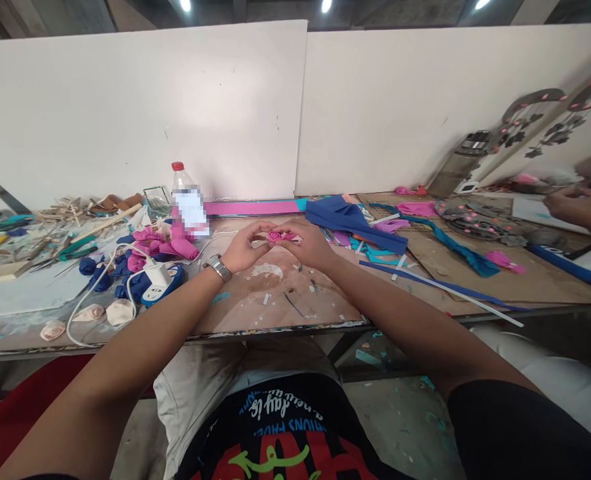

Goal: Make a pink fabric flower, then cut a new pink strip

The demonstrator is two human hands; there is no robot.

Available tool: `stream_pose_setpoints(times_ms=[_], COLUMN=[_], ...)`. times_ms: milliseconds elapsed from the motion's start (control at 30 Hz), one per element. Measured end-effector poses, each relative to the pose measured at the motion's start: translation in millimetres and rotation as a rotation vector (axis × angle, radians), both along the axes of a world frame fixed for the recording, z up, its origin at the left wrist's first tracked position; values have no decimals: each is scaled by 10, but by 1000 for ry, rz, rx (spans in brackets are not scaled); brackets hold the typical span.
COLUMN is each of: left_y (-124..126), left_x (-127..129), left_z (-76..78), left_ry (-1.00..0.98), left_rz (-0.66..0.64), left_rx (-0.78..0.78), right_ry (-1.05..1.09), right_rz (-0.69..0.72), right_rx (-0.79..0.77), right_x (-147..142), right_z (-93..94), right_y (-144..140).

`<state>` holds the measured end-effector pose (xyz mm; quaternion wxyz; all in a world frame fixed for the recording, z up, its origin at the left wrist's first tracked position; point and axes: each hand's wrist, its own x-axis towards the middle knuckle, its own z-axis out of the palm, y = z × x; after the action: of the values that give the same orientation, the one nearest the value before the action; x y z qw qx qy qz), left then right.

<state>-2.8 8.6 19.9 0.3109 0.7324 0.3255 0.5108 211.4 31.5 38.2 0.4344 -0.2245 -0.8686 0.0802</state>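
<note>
So the setup here is a long, paint-stained worktable [295, 300] pushed against white wall panels [175, 107], scraps all over it.

Dead center, I've got a small pink rolled rose [276, 236] pinched between both hands, held just above the tabletop. My left hand [242, 247] is curled around it from the left, fingers closed on the flower, with a metal wristwatch [218, 267] on that wrist. My right hand [311, 244] grips it from the other side, fingertips pressed to the pink strip trailing off the rose. Both hands are touching each other at the flower.

Just left of my left hand there's a pile of pink and blue pieces [145, 257], and a white power strip [158, 275] sits in it with its cord looping toward the table edge. A few cream rosettes [102, 312] lie near that edge. Behind the pile stands a plastic bottle with a red cap [185, 197]. Further left, green-handled scissors [78, 248] and a heap of wooden sticks [65, 212].

To the right of my right hand, a folded blue sheet [348, 220], then teal and blue strips [450, 247] running across brown cardboard [475, 267]. At the far right edge, another person's hand [582, 210] rests over the table, well apart from mine.
</note>
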Motion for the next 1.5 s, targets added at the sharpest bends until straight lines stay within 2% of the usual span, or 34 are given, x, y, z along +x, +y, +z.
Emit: stream_pose_setpoints(times_ms=[333,500,667,833,1067,1500], left_y=[16,38,15,-25,-50,-104], left_x=[-4,-7,-4,16,4,51], left_z=[-19,-32,0,12,13,55], left_ry=[31,-4,32,95,204,317], left_rz=[111,177,207,211,224,231], left_rx=[89,151,192,242,380,445], right_ry=[83,83,43,61,33,57], right_rz=[-89,-40,-11,-89,-106,-15], right_rx=[-53,30,42,-66,-184,-280], right_x=[-19,-19,-22,-34,-62,-88], right_z=[2,21,20,10,35,-11], right_y=[-25,-41,-37,-45,-107,-87])
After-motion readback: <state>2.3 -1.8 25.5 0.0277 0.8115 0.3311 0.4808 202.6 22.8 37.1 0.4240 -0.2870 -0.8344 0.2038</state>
